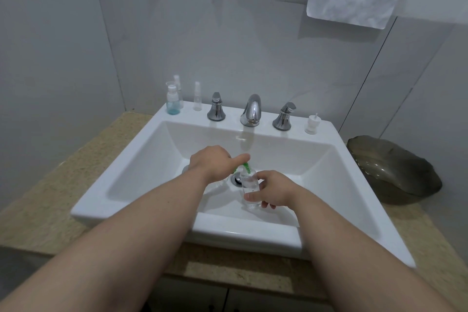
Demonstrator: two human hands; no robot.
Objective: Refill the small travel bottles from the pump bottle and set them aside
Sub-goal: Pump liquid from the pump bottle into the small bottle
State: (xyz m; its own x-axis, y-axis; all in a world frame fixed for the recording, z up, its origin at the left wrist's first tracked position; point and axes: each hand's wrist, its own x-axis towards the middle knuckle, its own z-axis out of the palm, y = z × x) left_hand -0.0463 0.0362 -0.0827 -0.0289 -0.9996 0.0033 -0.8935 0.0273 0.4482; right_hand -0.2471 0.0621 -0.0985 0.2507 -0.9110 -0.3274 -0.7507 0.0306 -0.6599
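Nearest, over the white ceramic sink basin [141, 159], the right hand [273, 191] clasps a small clear plastic travel bottle [249, 185]. The bottle is tilted so its mouth meets the green-stemmed brush [245, 167] gripped in the left hand [212, 163], probably so drips fall toward the drain. Farther back on the ledge, the clear pump bottle with blue liquid [173, 102] stands beside slim clear bottles [197, 99], likely out of splash range.

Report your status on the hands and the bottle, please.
Left hand grips green-stemmed brush, at mouth of small clear plastic bottle. Right hand holds that bottle over white ceramic sink. Blue-tinted pump bottle stands on back ledge.
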